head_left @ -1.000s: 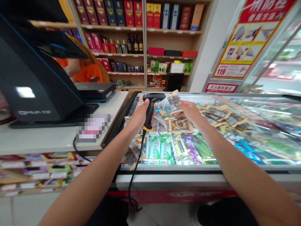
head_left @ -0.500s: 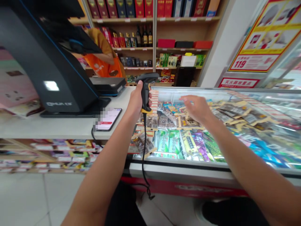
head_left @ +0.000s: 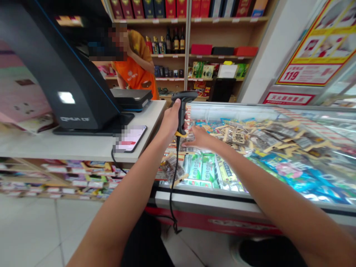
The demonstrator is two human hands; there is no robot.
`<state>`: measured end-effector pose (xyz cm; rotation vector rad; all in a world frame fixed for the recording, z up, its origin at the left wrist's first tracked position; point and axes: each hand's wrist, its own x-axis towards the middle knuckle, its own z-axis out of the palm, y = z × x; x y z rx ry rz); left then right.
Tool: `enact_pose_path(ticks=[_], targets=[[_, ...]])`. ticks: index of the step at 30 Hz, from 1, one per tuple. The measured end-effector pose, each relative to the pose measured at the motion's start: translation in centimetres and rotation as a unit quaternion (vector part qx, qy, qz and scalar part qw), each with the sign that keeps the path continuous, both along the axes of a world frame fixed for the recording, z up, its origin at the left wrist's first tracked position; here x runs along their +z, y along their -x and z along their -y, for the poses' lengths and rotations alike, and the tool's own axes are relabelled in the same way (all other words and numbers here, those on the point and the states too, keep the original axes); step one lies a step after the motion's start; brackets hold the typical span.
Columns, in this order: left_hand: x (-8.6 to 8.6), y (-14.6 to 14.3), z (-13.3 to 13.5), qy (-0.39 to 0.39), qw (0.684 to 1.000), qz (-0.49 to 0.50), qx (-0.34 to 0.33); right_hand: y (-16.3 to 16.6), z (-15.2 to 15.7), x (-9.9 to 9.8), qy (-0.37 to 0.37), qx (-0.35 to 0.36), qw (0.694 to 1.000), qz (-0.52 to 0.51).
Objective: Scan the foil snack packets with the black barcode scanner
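Observation:
A black and yellow barcode scanner [head_left: 182, 113] stands upright in my left hand [head_left: 170, 120], whose fingers wrap round its handle. Its head points to the right, and a black cable [head_left: 175, 167] drops from the handle's base. Just right of the scanner, my right hand [head_left: 200, 138] reaches over the glass-topped chest freezer [head_left: 222, 194] with its fingers apart. Beneath those fingers lies a small snack packet [head_left: 187, 140], partly hidden; whether they touch it I cannot tell. Another brown snack packet [head_left: 174, 168] rests at the freezer's near left corner.
Many brown packets [head_left: 272, 135] lie in a pile to the right. On the left, the white counter [head_left: 83, 148] carries a phone [head_left: 132, 139] and a dark checkout machine [head_left: 78, 92]. A person in an orange apron [head_left: 139, 74] stands behind it, before the shelves [head_left: 169, 55].
My right hand has moved left across the packets, close to the scanner. My left hand keeps its hold on the scanner. The person behind the counter has raised an arm.

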<state>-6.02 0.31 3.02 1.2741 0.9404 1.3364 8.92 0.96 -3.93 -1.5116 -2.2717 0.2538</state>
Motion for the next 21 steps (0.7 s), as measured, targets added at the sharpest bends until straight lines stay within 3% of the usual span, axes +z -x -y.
enact_pose_path(ticks=[3, 9, 15, 21], targets=[[-0.2, -0.4, 0.2, 0.006, 0.999, -0.017, -0.032, -2.1, -0.2, 1.4, -0.03, -0.066, 0.988, -0.135], [-1.0, -1.1, 0.7, 0.007, 0.987, -0.067, -0.147, -7.9, -1.3, 4.1, -0.007, -0.173, 0.917, -0.358], [-1.1, -1.1, 1.8, -0.011, 0.958, -0.154, -0.24, -10.6, -1.3, 4.9, -0.031, -0.224, 0.888, -0.402], [-1.4, -1.3, 2.1, -0.031, 0.956, -0.161, -0.244, -10.9, -1.7, 4.7, -0.042, -0.214, 0.876, -0.43]])
